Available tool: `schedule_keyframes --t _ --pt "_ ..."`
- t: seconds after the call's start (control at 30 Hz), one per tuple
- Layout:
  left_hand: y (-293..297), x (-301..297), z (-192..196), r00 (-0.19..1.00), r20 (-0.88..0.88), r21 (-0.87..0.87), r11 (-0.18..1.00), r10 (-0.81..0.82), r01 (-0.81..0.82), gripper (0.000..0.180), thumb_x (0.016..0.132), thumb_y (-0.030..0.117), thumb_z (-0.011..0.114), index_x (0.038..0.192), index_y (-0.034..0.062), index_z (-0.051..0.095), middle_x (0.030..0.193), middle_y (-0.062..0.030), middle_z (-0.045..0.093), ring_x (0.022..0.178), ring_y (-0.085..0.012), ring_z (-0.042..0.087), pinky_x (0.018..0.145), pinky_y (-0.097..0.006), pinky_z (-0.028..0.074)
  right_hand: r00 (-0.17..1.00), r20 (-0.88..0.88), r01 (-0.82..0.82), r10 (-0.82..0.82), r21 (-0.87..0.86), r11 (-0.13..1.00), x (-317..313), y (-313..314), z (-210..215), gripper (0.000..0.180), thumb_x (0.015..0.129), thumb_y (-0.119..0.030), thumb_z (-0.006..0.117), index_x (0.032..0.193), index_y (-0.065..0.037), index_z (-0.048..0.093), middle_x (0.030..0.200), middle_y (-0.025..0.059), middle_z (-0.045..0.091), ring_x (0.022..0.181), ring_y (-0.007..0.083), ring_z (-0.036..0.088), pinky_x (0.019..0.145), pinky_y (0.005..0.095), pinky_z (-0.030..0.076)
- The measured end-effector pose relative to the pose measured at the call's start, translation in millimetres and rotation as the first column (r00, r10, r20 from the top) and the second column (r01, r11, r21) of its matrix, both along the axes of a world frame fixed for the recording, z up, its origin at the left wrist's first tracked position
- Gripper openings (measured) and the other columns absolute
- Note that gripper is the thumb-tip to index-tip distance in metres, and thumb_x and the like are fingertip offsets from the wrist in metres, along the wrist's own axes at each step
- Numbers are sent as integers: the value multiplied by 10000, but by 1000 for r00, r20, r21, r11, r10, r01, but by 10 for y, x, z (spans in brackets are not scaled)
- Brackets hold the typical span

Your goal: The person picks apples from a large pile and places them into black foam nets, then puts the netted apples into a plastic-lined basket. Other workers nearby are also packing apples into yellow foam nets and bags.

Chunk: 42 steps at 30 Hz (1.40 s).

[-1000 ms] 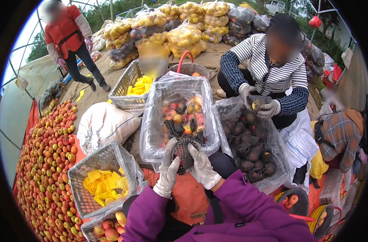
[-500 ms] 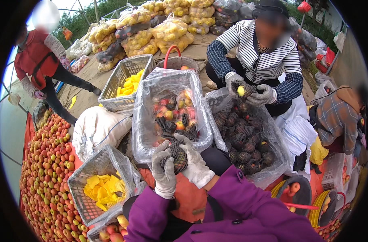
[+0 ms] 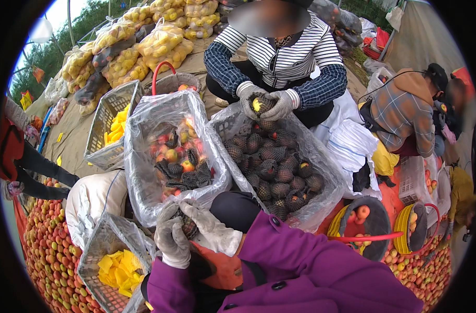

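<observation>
One head-worn fisheye view looks steeply down, close over the gloved hands and lined crates (image 3: 170, 156).

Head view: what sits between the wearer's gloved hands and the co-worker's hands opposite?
Two plastic-lined crates: one of bare fruit and loose black nets, one of netted fruit, in the head view.

I see a person in a striped top (image 3: 295, 55) opposite, wrapping fruit over a bag of netted fruit (image 3: 279, 167). A wire basket of yellow wrappers (image 3: 118, 266) sits left, loose fruit (image 3: 50, 255) beside it.
</observation>
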State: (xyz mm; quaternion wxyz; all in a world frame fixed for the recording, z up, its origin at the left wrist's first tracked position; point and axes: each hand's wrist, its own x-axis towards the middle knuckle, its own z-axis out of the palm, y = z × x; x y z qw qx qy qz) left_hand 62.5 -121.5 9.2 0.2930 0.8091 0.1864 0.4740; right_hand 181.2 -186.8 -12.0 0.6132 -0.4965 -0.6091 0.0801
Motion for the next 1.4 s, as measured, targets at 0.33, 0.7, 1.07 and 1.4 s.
schedule_keyframes --t 0.33,0.7,1.07,1.4 --pt "-52 371 18 985 -128 158 978 -112 132 407 874 224 654 1229 60 543 1315 -252 513 1212 -439 507 990 -502 434 231 -973 -357 -23 -107 928 591 -160 282 294 940 -275 600 1172 -105 537 1034 8 582 912 106 574 799 273 489" --pt "15 155 131 970 -234 -2 998 -62 63 367 787 65 726 1131 48 598 1074 -121 659 992 -297 642 833 -365 522 981 161 188 -104 -910 370 1958 -1249 -1144 478 784 -349 704 1135 -49 582 1069 218 614 1064 363 575 932 395 443" --pt "61 52 106 895 -431 27 990 -113 138 331 824 203 710 1123 96 618 1083 -71 659 939 -239 655 784 -346 530 833 525 152 176 -522 839 1503 1047 -432 336 775 -146 683 1091 -59 606 1011 148 640 989 340 595 881 414 468" --pt "331 -25 -26 910 -415 116 990 -21 76 306 856 187 625 1138 68 611 1042 -90 660 935 -248 649 775 -363 528 766 552 290 330 -754 589 1490 2056 -1976 158 845 -99 521 955 -80 633 975 177 656 950 363 632 841 439 490"
